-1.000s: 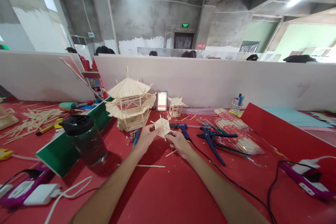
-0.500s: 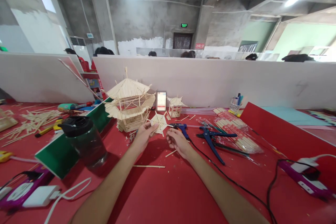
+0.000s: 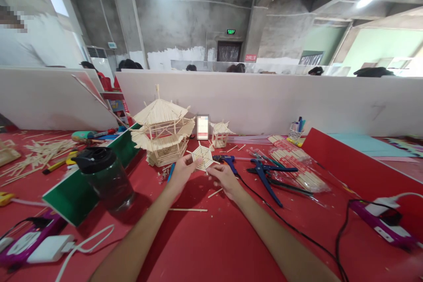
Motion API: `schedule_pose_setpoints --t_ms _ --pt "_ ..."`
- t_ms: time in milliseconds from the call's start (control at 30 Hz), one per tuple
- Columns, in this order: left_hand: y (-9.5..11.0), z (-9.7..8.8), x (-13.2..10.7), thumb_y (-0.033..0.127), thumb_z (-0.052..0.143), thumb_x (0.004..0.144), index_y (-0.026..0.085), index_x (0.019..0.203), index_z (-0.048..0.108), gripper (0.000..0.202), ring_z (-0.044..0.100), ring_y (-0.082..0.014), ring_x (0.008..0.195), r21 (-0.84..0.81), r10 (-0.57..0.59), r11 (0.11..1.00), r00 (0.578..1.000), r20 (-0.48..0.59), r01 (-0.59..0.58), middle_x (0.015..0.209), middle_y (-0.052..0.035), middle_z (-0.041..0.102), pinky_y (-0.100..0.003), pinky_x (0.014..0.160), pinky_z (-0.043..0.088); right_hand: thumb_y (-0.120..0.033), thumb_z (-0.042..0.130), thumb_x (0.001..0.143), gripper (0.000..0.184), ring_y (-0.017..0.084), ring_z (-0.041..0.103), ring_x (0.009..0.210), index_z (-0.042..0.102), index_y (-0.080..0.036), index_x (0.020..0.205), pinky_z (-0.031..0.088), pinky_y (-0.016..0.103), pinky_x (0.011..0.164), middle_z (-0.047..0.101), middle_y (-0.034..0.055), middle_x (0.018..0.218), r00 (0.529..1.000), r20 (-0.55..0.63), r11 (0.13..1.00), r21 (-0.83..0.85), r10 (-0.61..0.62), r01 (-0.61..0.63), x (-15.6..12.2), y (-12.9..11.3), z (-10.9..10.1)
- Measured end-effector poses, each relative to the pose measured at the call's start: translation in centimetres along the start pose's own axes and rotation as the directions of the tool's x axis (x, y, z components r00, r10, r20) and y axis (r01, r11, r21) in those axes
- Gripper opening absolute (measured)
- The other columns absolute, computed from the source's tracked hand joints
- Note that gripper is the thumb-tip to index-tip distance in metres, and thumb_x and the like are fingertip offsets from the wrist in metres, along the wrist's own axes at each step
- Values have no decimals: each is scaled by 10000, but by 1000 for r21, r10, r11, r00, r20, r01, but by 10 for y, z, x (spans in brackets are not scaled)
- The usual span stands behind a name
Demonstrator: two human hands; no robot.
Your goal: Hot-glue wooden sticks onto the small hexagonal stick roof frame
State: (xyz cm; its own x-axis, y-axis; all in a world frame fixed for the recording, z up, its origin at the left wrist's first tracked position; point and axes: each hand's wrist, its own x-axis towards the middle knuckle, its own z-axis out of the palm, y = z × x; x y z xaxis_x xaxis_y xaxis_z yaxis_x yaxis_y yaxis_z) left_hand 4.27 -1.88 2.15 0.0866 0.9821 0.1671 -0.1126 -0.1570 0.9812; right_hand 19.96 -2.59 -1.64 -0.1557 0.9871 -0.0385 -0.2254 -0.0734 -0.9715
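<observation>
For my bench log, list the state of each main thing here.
Stick lattice: held between the hands
Left hand: fingers pinching lattice
Right hand: fingers touching lattice, grip unclear
Large pavilion model: upright, roofed
Small pavilion model: upright, roofed
Bottle: upright, lid on
Glue gun: lying down, corded
Blue cutter: lying, handles spread
Pen holder: upright, holding pens
Left power strip: plugs inserted

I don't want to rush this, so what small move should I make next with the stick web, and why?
Perhaps turn the stick web slightly for a closer look. Your left hand grips its left side and your right hand is at its lower right edge, so both could steer it; its fine details are too small to judge here.
</observation>
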Motion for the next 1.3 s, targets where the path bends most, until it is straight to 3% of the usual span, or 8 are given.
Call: schedule_pose_setpoints --t_ms 167,333,500,800,933,1100,1300 --pt "-5 -1 1 401 832 598 137 890 753 401 656 -200 750 30 6 1000 1000 8 -6 835 -63 756 -298 743 495 -356 773 554 253 77 477 507 679 -142 653 294 160 383 634 16 631 1000 -11 1000 14 11 -11 1 0 1" --pt "-14 -2 4 416 812 614 122 906 750 419 653 -207 739 80 31 996 999 23 -33 826 -71 755 -302 727 499 -295 699 542 174 70 446 475 644 -141 601 278 169 391 615 6 568 996 -90 1000 26 19 -17 3 5 4" --pt "-17 -2 6 402 805 623 119 909 752 406 658 -213 750 87 44 995 998 51 -48 849 -80 759 -313 749 502 -262 689 520 149 61 435 465 629 -143 585 274 164 400 592 -9 535 995 -85 995 88 60 -52 5 8 3" --pt "-10 -2 3 413 818 608 119 896 751 417 588 -142 611 -45 29 999 999 -35 -30 749 -50 733 -240 594 457 -365 807 570 298 71 520 542 665 -158 730 289 151 412 618 -12 670 1000 -19 975 222 20 -16 4 12 3" --pt "-9 -2 3 411 824 588 123 883 753 418 594 -148 612 -10 7 1000 999 -46 -8 753 -48 738 -252 605 468 -387 821 551 323 82 511 528 676 -153 720 284 158 392 606 -10 630 999 -47 989 145 0 7 7 14 2" --pt "-9 -2 4 406 817 579 123 881 755 418 652 -210 731 78 43 996 998 -45 -40 812 -73 757 -311 724 506 -414 780 583 301 84 459 456 699 -136 664 302 191 373 580 -7 536 994 -70 995 -59 -79 74 8 13 -1" --pt "-12 -1 3 408 799 598 121 883 752 407 661 -219 735 108 38 994 995 -90 -28 808 -74 759 -299 698 506 -412 719 638 278 67 410 373 690 -136 658 293 202 369 582 -14 508 989 -96 988 -114 -113 102 5 14 2"
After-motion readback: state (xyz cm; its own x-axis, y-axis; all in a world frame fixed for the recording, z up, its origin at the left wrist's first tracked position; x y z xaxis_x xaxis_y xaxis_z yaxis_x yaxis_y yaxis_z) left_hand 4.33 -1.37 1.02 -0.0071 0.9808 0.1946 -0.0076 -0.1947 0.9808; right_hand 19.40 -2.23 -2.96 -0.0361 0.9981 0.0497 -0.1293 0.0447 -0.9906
